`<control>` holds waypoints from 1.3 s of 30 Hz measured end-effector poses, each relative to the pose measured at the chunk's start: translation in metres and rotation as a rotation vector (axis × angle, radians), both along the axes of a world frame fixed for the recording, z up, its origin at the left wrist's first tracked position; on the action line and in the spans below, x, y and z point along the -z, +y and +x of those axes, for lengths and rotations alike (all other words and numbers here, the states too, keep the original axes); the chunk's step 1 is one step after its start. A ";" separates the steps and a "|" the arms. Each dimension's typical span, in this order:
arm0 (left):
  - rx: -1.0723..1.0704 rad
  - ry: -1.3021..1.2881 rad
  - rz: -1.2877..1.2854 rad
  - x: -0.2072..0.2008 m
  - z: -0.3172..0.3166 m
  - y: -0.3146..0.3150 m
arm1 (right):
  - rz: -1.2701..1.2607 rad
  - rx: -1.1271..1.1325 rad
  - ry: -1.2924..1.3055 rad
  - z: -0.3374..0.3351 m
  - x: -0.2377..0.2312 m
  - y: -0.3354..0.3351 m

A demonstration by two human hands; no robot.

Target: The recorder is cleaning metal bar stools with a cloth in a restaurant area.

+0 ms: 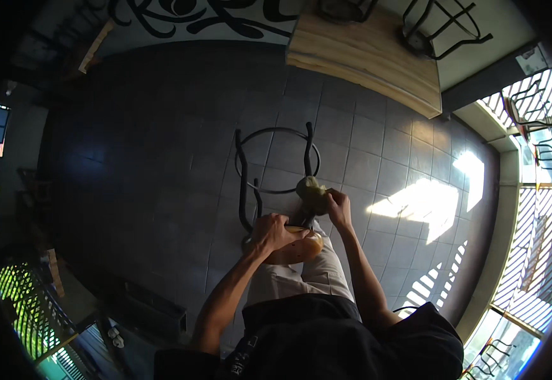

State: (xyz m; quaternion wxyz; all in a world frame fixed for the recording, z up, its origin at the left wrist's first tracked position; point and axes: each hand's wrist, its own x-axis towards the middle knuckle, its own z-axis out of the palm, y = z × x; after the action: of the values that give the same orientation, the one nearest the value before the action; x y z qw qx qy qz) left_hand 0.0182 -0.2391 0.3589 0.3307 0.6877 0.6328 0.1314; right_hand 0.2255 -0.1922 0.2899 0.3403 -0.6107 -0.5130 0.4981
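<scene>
A stool with black metal legs (243,190) and a round foot ring is tipped over in front of me, legs pointing away. Its round wooden seat (294,252) is against my light trousers. My left hand (272,234) is closed on the stool, at the underside of the seat where the legs begin. In my right hand (338,209) is a bunched greenish cloth (313,194), pressed around one leg on the right side. The cloth and fingers hide that part of the leg.
A wooden table (365,57) stands at the far right, with upturned stools (444,28) on it. Dark grey floor tiles (155,164) spread around me, with bright sunlight patches (422,202) on the right. Slatted windows (529,253) line the right side.
</scene>
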 end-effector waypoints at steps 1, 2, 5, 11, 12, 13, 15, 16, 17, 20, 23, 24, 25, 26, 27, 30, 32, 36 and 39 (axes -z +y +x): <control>-0.020 -0.038 0.031 -0.004 -0.007 -0.004 | -0.086 -0.028 -0.008 -0.002 0.003 0.003; -0.044 -0.078 0.051 -0.006 -0.012 -0.016 | -0.182 -0.059 -0.018 0.000 0.005 0.000; -0.062 -0.062 0.086 0.009 -0.024 -0.029 | -0.290 -0.151 0.096 -0.006 0.006 -0.007; -0.008 0.013 0.012 -0.011 -0.048 -0.046 | -0.110 -0.408 0.314 -0.042 -0.004 -0.014; 0.014 0.035 0.072 -0.004 -0.051 -0.045 | -0.161 -0.367 0.144 -0.052 0.006 -0.013; 0.027 0.056 0.113 -0.008 -0.054 -0.056 | -0.232 -0.335 -0.023 -0.063 0.006 -0.021; 0.059 0.116 0.082 -0.019 -0.064 -0.053 | -0.203 -0.493 -0.215 -0.072 -0.013 -0.012; 0.076 0.153 0.049 -0.021 -0.067 -0.055 | -0.201 -0.598 -0.206 -0.079 -0.025 -0.010; 0.080 0.151 0.033 -0.021 -0.069 -0.057 | -0.187 -0.637 -0.108 -0.082 -0.022 -0.012; 0.109 0.169 0.116 -0.027 -0.070 -0.061 | -0.326 -0.545 -0.269 -0.083 0.008 -0.014; 0.099 0.065 0.141 -0.018 -0.076 -0.073 | -0.281 -0.397 0.066 -0.082 0.030 -0.034; 0.090 -0.019 0.108 -0.012 -0.090 -0.081 | -0.290 -0.402 0.072 -0.093 0.015 -0.045; 0.080 -0.109 0.080 -0.002 -0.106 -0.085 | -0.228 -0.401 0.005 -0.106 -0.024 -0.051; -0.296 -0.310 0.253 0.014 -0.116 -0.084 | -0.157 -0.389 -0.066 -0.110 -0.048 -0.056; -0.655 -0.518 0.420 0.036 -0.121 -0.074 | -0.028 -0.375 -0.077 -0.105 -0.041 -0.061; -1.217 -0.853 -0.246 0.111 -0.153 -0.038 | 0.072 -0.373 -0.142 -0.123 -0.056 -0.078; -1.039 -0.927 -0.360 0.116 -0.126 -0.022 | 0.133 -0.230 -0.211 -0.093 -0.039 -0.083; -0.678 -1.099 -0.386 0.078 -0.087 -0.021 | 0.060 -0.096 -0.208 -0.033 -0.089 -0.096; -0.539 -1.172 -0.261 0.015 -0.056 -0.029 | 0.251 0.095 -0.183 0.003 -0.071 -0.106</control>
State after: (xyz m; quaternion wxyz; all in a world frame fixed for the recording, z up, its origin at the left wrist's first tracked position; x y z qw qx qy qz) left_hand -0.0375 -0.2680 0.3435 0.6568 0.2737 0.5088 0.4846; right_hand 0.2284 -0.2983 0.3614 0.3888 -0.6298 -0.5705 0.3560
